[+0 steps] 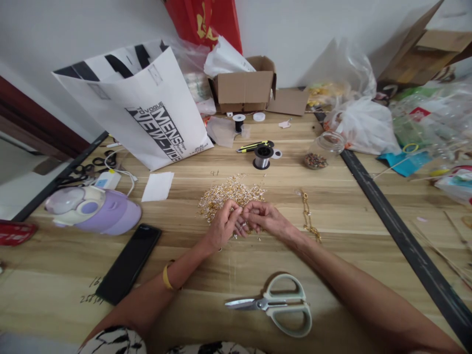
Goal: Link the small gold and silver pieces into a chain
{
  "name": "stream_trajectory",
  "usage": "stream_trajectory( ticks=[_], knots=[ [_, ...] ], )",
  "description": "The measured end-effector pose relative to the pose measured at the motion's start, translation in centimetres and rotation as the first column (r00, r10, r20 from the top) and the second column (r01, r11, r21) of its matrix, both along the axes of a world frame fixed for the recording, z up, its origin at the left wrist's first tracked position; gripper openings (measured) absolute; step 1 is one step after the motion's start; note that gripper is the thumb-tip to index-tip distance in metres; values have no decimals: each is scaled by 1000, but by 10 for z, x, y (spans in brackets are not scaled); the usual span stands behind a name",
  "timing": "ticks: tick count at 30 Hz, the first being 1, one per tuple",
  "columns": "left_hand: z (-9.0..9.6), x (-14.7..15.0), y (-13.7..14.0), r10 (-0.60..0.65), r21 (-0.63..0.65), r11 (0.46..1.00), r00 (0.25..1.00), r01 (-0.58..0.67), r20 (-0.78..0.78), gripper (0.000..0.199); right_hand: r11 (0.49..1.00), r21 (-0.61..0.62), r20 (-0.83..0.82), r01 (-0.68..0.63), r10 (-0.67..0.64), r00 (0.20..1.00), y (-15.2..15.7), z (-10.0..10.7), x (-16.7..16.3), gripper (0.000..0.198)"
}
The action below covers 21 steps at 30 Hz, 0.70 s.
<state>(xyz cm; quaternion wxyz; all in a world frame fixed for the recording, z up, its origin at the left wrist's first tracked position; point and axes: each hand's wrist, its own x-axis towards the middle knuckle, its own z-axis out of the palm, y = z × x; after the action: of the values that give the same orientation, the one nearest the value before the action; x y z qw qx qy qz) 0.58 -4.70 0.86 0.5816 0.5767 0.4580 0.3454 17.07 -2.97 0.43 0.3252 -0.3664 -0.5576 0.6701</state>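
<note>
My left hand [223,221] and my right hand [267,216] meet at the fingertips over a loose pile of small gold and clear beads [236,191]. Thumb and forefinger are pinched together on each hand. What sits between the fingertips is too small to make out. Shiny beads show around the lower fingers of my left hand, but whether it holds them or they lie behind it I cannot tell. A gold chain [306,211] lies on the table to the right of my right hand. Closer to me, scissors [273,303] rest with their blades pointing left.
A phone [129,263], a purple bottle [118,211] and a white paper [158,187] lie left. Behind the beads are a wire spool [261,158], a yellow-black cutter [250,146] and a jar [324,150]. A white bag [147,108] and cardboard box [245,88] stand at the back.
</note>
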Motion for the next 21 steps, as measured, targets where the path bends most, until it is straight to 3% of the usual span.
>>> stream_trajectory(
  ticks=[11,21],
  knots=[
    [-1,-4,6,-9,-133,991,983,34,184,28,998,45,-29,34,-32,999,2,-5,3,28],
    [3,-4,8,-45,-165,983,983,74,178,30,991,122,-48,47,-41,998,2,-6,4,28]
  ],
)
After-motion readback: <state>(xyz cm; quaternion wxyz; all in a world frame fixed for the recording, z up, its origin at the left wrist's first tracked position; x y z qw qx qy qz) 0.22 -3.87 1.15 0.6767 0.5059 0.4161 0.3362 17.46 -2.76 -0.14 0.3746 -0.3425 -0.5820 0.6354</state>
